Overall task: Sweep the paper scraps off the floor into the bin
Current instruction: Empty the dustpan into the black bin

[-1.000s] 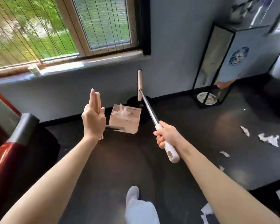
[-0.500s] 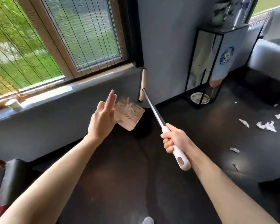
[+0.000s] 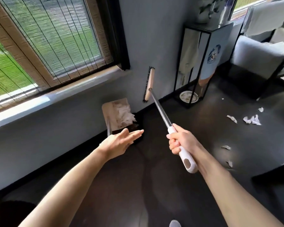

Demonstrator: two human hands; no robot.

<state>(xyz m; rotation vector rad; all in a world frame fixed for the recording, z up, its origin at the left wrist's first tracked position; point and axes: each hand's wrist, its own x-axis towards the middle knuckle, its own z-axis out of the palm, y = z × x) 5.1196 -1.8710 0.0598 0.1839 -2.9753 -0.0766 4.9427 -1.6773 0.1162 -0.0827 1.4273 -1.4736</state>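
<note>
My left hand (image 3: 118, 144) holds the thin handle of a beige dustpan (image 3: 112, 110), with the fingers stretched out to the right and the grip itself hidden. The pan is tipped steeply, and its white paper scraps (image 3: 126, 115) hang at its lower edge above the black bin (image 3: 135, 127) by the wall. My right hand (image 3: 180, 142) grips the white end of the broom (image 3: 161, 110). The broom head (image 3: 149, 86) is raised off the floor near the wall. More scraps (image 3: 252, 120) lie on the dark floor at the right.
A black-framed stand (image 3: 193, 66) with a plate (image 3: 188, 96) under it stands right of the broom head. A grey armchair (image 3: 261, 59) fills the far right. A dark furniture edge (image 3: 277, 175) juts in at the lower right. My foot (image 3: 175, 223) shows at the bottom.
The dustpan has gone from almost level to steeply tipped over the bin, and the scraps have slid to its lower edge. My left hand turned from fingers-up to fingers-sideways. The broom stays raised.
</note>
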